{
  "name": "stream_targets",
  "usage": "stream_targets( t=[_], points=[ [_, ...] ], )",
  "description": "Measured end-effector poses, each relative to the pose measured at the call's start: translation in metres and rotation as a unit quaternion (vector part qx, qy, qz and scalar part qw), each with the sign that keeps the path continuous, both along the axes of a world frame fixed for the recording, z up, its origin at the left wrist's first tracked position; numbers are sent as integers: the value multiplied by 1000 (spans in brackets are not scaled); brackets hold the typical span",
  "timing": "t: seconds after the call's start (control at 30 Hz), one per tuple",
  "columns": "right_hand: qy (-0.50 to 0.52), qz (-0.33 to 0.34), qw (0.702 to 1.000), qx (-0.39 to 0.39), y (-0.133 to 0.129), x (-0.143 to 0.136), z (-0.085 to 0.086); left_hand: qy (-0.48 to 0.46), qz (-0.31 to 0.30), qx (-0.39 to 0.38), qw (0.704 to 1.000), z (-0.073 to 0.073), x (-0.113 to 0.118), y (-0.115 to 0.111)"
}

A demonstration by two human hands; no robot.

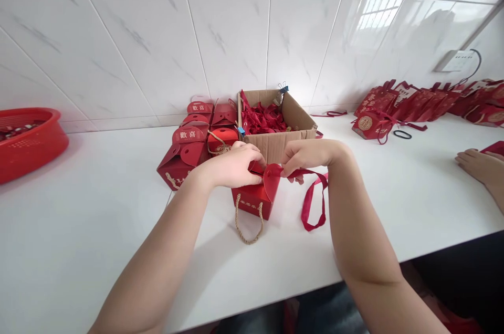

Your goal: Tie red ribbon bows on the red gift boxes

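A small red gift box (252,202) with a twisted rope handle (249,241) stands on the white table, in front of a cardboard box. My left hand (241,165) grips its top from the left, with fingers around the flaps. At the box's right flap, my right hand (301,158) pinches a dark red ribbon (311,218). That ribbon passes at the flap's hole, and its loose part loops down to the right onto the table.
The open cardboard box (271,141) holds many red ribbons. Several red boxes (185,153) stand left of it. A red basket (47,139) is far left. More red boxes (370,125), a black ring (402,134) and another person's hand (478,165) are at right.
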State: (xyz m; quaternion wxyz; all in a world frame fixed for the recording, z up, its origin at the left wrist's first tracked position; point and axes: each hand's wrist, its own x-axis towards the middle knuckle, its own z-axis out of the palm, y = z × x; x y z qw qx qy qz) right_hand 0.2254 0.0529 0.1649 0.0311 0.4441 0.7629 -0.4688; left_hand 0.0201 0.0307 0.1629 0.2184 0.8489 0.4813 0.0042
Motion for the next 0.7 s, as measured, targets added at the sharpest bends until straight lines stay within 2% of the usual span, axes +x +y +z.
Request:
stream_targets(
  t=[0.3, 0.43, 0.57, 0.7],
  points=[
    [-17, -4, 1000, -13, 2, -12, -4, -7, 1, 9, 1000, -4, -2, 2],
    [-23, 37, 999, -3, 3, -14, -5, -13, 15, 18, 1000, -6, 0, 4],
    [-85, 70, 992, 60, 0, -8, -1, -44, 5, 40, 998, -2, -3, 2],
    [-93, -23, 981, 171, -10, 2, 8, -133, 2, 104, 986, 5, -8, -4]
  ],
)
